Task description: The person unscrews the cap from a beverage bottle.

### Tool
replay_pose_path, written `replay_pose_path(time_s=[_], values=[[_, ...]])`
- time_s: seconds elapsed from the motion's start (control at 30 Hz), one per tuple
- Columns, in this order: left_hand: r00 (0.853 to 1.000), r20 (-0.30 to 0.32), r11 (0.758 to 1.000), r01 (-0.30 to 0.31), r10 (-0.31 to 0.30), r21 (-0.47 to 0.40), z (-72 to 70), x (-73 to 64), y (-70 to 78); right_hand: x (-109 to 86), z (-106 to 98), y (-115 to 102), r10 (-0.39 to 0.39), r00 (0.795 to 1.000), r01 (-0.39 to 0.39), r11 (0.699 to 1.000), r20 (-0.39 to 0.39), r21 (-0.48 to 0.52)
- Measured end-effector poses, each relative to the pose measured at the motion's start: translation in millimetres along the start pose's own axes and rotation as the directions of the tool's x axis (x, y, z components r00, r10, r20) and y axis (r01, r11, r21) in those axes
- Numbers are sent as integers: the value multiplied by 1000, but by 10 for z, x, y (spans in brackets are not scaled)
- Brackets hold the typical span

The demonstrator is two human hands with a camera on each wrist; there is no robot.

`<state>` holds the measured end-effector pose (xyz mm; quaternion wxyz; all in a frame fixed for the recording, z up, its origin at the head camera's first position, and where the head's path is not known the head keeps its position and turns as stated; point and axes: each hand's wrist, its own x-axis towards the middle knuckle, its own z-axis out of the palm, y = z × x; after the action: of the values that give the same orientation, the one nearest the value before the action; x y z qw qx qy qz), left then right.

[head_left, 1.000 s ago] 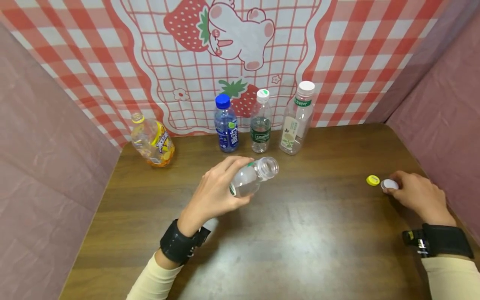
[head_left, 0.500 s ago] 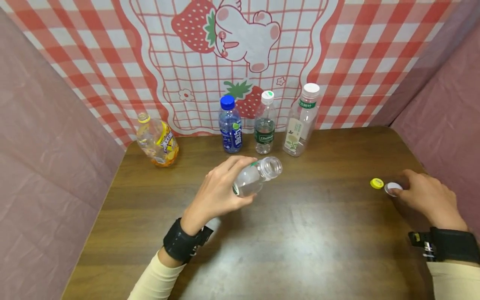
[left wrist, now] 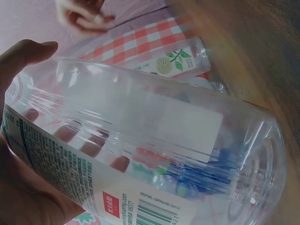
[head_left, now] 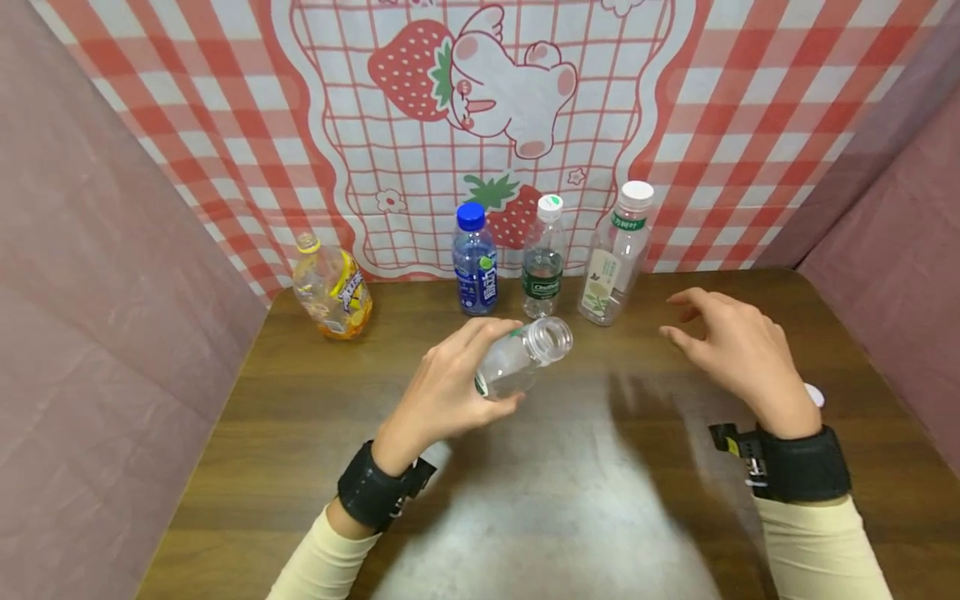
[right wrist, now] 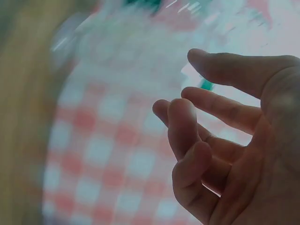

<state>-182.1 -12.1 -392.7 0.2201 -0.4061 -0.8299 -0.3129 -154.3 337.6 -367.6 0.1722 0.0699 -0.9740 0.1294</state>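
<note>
Evidently, the left hand (head_left: 450, 387) grasps the uncapped clear bottle (head_left: 513, 362) around its body, tilting it over the table (head_left: 285, 433) with the mouth toward the right; whether its base touches down is hidden. Steadying it well likely calls for a snug but gentle hold, since thin plastic could buckle under a squeeze. That forearm slants in from the lower left, thumb on the near side. Farther right, the right hand (head_left: 738, 350) is free of anything, fingers loosely bent, with the white cap (head_left: 815, 395) showing just past its wrist.
</note>
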Motion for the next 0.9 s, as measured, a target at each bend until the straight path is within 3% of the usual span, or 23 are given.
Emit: replay_pose_path(time_s=[0.2, 0.33, 0.57, 0.67, 0.77, 0.83, 0.9], values=[[1000, -28, 1000, -3, 3, -20, -10, 1, -3, 280, 68, -638, -99, 994, 103, 990, -50, 93], [999, -54, 999, -13, 11, -39, -36, 3, -4, 392, 137, -937, -168, 981, 180, 972, -92, 149], [995, -95, 996, -32, 24, -82, -38, 25, -26, 353, 302, -1084, -216, 974, 227, 952, -74, 207], [989, -147, 994, -24, 7, -108, -49, 45, -58, 327, 346, -1064, -215, 974, 225, 953, -72, 204], [970, -240, 991, 7, -39, -134, -120, 71, -78, 306, 364, -1041, -218, 972, 231, 950, -84, 210], [943, -321, 989, 39, -84, -146, -193, 86, -114, 299, 377, -1031, -224, 971, 239, 944, -87, 227], [907, -397, 985, 82, -138, -155, -265, 90, -197, 299, 388, -1029, -240, 968, 252, 935, -77, 251]])
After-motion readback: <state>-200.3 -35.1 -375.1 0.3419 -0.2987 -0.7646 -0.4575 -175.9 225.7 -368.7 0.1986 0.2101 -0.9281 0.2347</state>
